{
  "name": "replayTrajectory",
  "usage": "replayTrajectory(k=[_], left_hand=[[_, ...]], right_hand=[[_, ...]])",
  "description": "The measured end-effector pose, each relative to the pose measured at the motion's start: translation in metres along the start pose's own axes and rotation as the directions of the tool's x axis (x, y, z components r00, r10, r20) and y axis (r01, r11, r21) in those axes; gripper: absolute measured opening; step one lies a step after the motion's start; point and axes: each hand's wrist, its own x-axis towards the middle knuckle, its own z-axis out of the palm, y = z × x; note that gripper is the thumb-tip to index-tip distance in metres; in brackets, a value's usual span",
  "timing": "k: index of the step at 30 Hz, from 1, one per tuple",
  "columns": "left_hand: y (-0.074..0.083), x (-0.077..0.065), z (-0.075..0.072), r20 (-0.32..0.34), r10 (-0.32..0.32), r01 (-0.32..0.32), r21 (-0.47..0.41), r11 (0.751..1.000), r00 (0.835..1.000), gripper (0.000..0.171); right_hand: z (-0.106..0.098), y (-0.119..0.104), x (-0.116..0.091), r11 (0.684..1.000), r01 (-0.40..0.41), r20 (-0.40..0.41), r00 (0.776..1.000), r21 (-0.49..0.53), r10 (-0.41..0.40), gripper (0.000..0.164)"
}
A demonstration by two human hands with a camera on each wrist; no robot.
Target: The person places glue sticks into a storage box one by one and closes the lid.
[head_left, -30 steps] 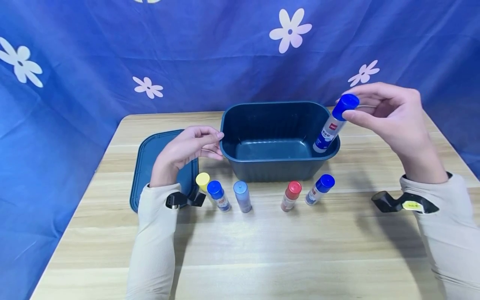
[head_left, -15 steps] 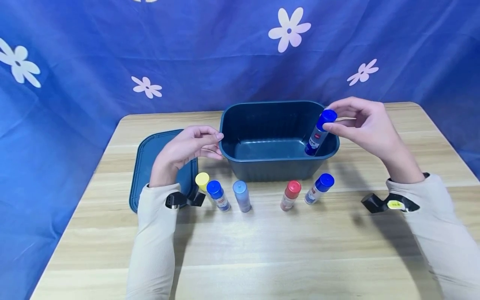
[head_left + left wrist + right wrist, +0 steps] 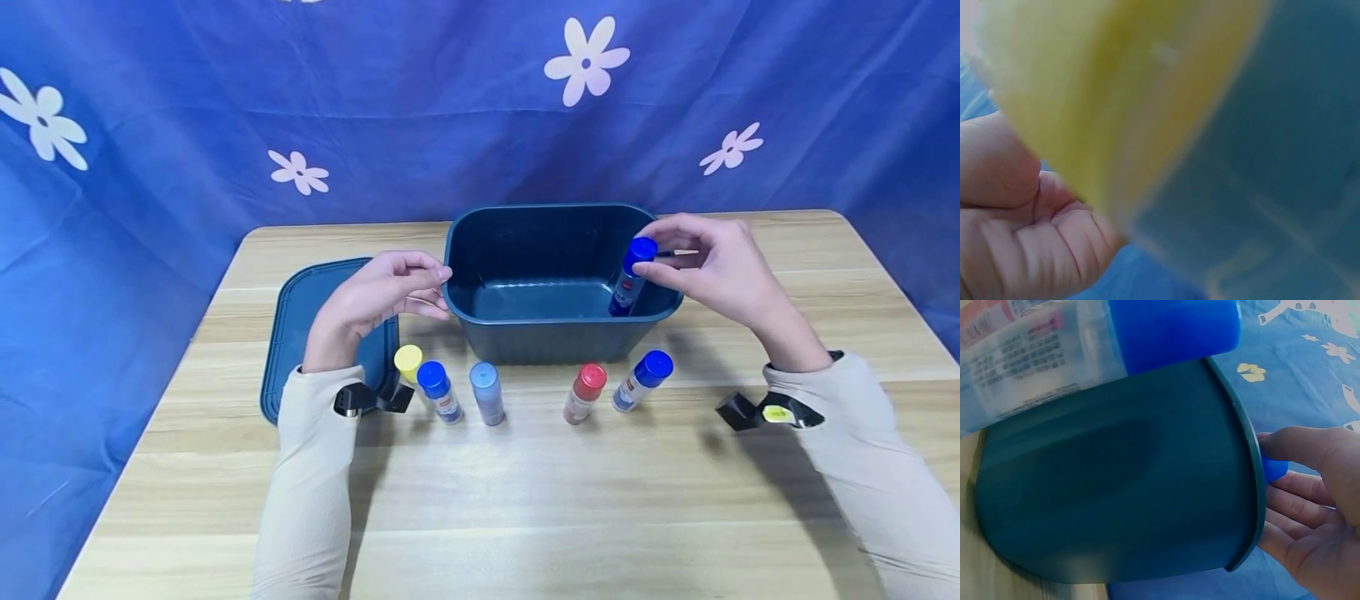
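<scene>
A dark teal plastic box (image 3: 555, 342) stands at the back of the table, its inside facing up. My left hand (image 3: 378, 300) holds its left rim, thumb tip on the edge and other fingers outside. Over the box's right end, my right hand (image 3: 712, 258) pinches a blue-capped glue stick (image 3: 627, 287) by its cap, thumb in front and fingers behind. The stick's lower part is down inside the box, slightly tilted. In the right wrist view, only a bit of its blue cap (image 3: 1275, 469) shows past the box rim.
In front of the box stand several glue sticks: yellow-capped (image 3: 408, 360), blue-capped (image 3: 440, 392), light blue (image 3: 487, 393), red-capped (image 3: 585, 393) and another blue-capped one (image 3: 642, 381). A teal lid (image 3: 300, 317) lies under the left forearm. Behind the table hangs a blue flowered cloth (image 3: 420, 100).
My right hand has moved left and down, lowering the blue-capped glue stick further into the right end of the box. The left hand stays at the rim.
</scene>
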Motion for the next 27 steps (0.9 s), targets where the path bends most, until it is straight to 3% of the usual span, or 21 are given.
replayTrajectory(k=[10,20,27], left_hand=[[0.000,-0.001,0.002,-0.005,-0.004,0.004,-0.010,1.000,1.000,0.026],[0.000,-0.001,0.003,-0.010,0.006,-0.006,-0.015,1.000,1.000,0.017],[0.000,-0.002,0.002,-0.006,0.006,-0.006,-0.024,1.000,1.000,0.019]], right_hand=[[0.003,0.003,0.004,0.999,-0.020,-0.004,1.000,-0.045,0.019,0.032],[0.011,0.007,0.008,0.967,0.170,0.016,0.985,-0.190,-0.171,0.030],[0.015,0.005,0.009,0.955,0.192,0.053,0.981,-0.228,-0.185,0.031]])
